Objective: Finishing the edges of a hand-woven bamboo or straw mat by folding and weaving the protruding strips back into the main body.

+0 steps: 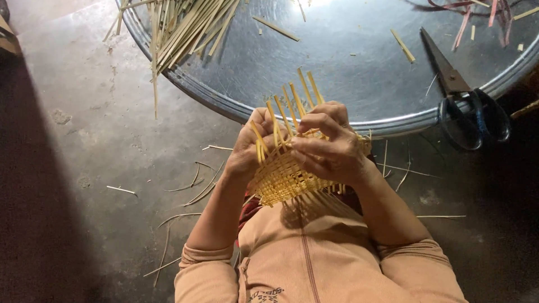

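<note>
Peach-coloured sleeves fill the bottom of the view, both forearms rising toward a small half-woven bamboo basket held at the centre. At the basket's 9 o'clock the left hand cups its side, fingers closed around the weave and the loose upright strips that fan out toward 12 o'clock. At 3 o'clock the right hand lies over the rim, fingers curled and pinching the strips there. Beyond the hands, a large round metal tray lies on the concrete floor. A bundle of pale bamboo strips rests at the tray's 10 o'clock edge, black-handled scissors at its 4 o'clock edge, and reddish strips near 2 o'clock. Thin slivers lie scattered on the floor at the basket's 8 o'clock.
</note>
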